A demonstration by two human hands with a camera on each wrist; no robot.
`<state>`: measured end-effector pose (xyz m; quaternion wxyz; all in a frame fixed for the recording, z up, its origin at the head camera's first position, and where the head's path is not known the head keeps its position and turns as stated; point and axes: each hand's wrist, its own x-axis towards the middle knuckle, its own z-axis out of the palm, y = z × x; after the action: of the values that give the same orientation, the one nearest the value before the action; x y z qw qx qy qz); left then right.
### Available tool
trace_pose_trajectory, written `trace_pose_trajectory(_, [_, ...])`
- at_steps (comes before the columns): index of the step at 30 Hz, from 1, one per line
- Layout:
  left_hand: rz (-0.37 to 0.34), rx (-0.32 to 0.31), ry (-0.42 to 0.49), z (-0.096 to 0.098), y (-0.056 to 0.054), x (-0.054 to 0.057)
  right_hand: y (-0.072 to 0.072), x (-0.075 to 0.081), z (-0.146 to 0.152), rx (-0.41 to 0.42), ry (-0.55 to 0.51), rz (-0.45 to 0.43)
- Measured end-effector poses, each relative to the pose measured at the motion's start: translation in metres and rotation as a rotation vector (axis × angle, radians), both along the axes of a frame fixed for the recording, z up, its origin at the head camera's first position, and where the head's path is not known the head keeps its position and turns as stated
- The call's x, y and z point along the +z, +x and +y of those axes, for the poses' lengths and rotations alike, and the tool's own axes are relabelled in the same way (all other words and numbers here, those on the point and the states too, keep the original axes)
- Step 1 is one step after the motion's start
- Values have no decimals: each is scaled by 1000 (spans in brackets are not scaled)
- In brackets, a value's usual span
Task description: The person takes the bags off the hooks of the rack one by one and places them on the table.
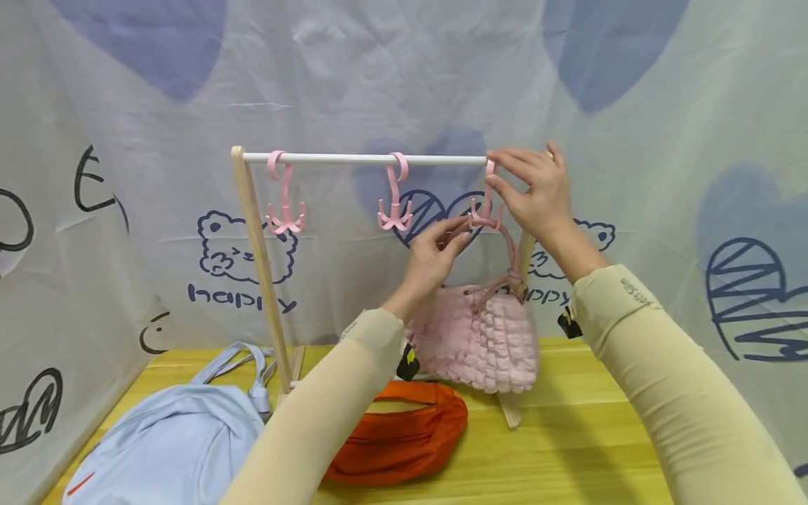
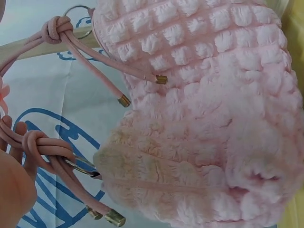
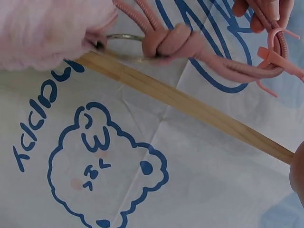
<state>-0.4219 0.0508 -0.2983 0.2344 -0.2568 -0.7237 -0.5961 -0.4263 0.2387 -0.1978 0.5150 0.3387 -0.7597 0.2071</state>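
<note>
A pink puffy handbag (image 1: 482,337) hangs at the right end of the rack, its cord handle (image 1: 510,249) looped over the prongs of a pink claw hook (image 1: 485,210). My left hand (image 1: 434,254) pinches the handle beside those prongs. Up at the rail, my right hand (image 1: 536,189) grips the top of the same hook between thumb and fingers. In the right wrist view, the handle (image 3: 237,71) lies in the hook's prongs (image 3: 278,57), with left fingertips on the cord. Knotted, metal-tipped cord ends (image 2: 50,142) show beside the bag (image 2: 199,95) in the left wrist view.
Two more pink claw hooks (image 1: 286,203) (image 1: 395,200) hang from the white rail (image 1: 341,159) of the wooden rack (image 1: 259,245). On the yellow wood-grain table (image 1: 555,449) lie a light blue backpack (image 1: 183,442) and an orange waist bag (image 1: 404,442). A printed cloth stands behind.
</note>
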Motion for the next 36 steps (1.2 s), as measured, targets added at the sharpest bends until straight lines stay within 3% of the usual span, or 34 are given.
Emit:
trace_pose_trajectory(6, [35,13,75,5,1,2,-1,1,1,-7,-13,16])
trace_pose_trajectory(16, [65,51,126,9,1,5,2,4,-1,-16,-8,23])
trace_pose_trajectory(26, [-1,75,135,9,7,6,2,1,-1,-8,-11,11])
trace_pose_trajectory(36, [13,119,136,12,9,11,2,0,0,0,-15,11])
